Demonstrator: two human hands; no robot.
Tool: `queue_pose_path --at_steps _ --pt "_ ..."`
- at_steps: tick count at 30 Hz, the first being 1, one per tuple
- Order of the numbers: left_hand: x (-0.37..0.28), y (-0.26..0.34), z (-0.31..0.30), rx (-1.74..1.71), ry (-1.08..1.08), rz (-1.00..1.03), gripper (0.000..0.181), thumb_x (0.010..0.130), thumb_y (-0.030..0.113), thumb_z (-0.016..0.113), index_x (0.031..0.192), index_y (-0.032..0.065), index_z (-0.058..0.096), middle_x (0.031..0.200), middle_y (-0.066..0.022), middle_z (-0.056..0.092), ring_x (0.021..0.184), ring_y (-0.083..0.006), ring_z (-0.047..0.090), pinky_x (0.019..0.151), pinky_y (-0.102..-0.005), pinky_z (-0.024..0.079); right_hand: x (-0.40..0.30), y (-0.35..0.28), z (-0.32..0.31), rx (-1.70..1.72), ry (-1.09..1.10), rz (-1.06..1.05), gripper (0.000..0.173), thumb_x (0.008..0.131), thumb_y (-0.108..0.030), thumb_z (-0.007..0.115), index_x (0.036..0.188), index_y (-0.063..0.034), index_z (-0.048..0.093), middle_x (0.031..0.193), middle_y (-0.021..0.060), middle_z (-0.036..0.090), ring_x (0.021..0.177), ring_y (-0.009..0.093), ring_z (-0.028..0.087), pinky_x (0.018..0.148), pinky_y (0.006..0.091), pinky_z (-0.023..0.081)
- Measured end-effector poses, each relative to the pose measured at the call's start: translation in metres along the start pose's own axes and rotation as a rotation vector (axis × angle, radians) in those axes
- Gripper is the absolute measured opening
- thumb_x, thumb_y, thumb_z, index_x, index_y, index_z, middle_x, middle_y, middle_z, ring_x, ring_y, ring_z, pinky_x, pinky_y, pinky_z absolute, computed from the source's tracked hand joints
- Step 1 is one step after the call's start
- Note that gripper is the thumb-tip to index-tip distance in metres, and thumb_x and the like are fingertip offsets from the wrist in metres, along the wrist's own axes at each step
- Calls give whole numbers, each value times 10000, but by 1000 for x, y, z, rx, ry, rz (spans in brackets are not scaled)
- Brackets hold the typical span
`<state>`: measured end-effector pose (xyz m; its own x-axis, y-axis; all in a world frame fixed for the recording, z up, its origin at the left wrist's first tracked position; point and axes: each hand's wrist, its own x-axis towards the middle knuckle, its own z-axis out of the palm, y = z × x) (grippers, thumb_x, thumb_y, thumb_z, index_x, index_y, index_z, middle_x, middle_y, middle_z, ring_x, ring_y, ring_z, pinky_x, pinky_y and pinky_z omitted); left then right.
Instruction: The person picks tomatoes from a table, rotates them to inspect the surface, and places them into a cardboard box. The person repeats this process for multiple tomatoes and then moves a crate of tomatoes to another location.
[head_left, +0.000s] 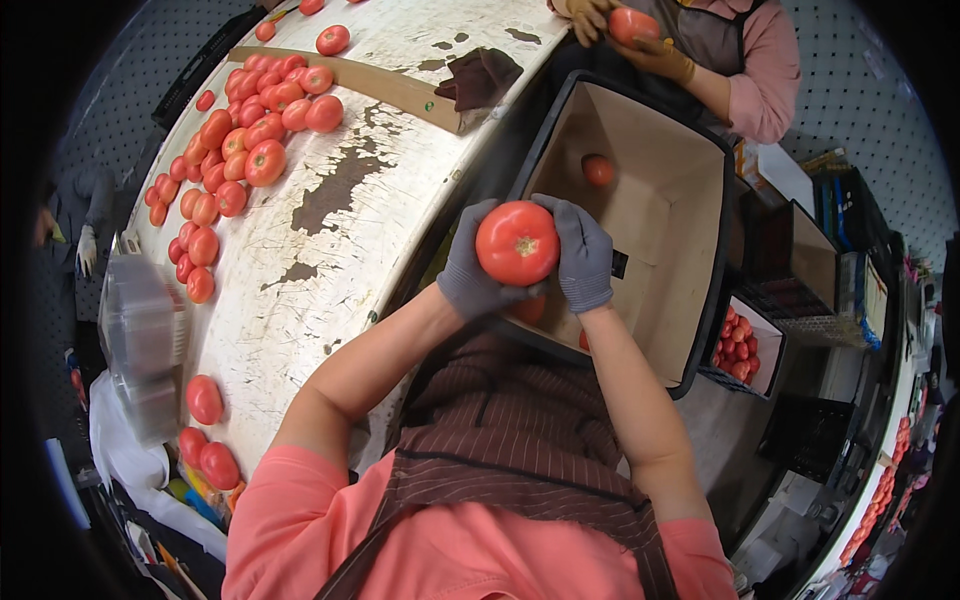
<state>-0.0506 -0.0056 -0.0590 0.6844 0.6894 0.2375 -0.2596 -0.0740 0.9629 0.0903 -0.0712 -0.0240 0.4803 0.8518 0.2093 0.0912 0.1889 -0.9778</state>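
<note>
A large red tomato (517, 244) is held between my two grey-gloved hands, its stem scar facing up towards me. My left hand (472, 262) cups it from the left and below. Against its right side rests my right hand (583, 251). Both hands are over the near left edge of a deep black crate (712, 247) lined with brown cardboard. Inside the crate, one tomato (598, 170) lies towards the far end, and others show partly beneath my hands and my right forearm.
Many tomatoes (265, 163) are heaped on the worn white table (300, 322), beside a cardboard strip (390, 88) and a dark cloth (480, 79). Across the crate, a gloved co-worker (679, 67) holds a tomato. Clear plastic containers (139, 330) stand left; a smaller tomato crate (772, 360) stands right.
</note>
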Motion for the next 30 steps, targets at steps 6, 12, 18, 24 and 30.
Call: queue_pose_path --at_steps 6,12,18,24,30 --pt "2 -9 -8 -199 -13 -188 868 566 209 866 1265 145 355 1205 -25 544 1136 -155 505 1049 -371 356 2 -1 3 91 4 50 359 986 -265 436 1047 19 647 1018 81 661 939 136 590 876 257 446" --pt "13 24 -2 -1034 -78 -601 620 701 346 749 1220 166 461 1180 -43 576 1094 -187 538 1002 -401 405 2 7 4 159 -19 34 297 951 -197 474 1119 7 610 1075 86 637 973 146 576 900 266 435" --pt "20 34 0 -1194 -44 -744 539 815 530 559 1162 119 521 1137 -92 583 1020 -263 574 861 -425 497 1 -4 11 -14 -143 90 733 686 -229 800 1287 -7 443 1227 117 514 1112 209 508 962 307 417" --pt "41 46 -8 -1019 10 -528 521 874 459 564 1240 96 496 1239 -143 542 1091 -299 550 906 -498 472 -9 -4 -3 -468 -66 -175 934 592 -248 852 1351 -27 356 1291 159 428 1172 284 454 980 377 405" --pt "176 30 -114 -1268 295 -285 628 847 556 535 1265 104 415 1217 -209 490 1105 -420 482 857 -527 486 2 15 -25 -71 136 67 525 883 -188 629 1341 -50 411 1185 105 541 989 146 539 849 280 453"
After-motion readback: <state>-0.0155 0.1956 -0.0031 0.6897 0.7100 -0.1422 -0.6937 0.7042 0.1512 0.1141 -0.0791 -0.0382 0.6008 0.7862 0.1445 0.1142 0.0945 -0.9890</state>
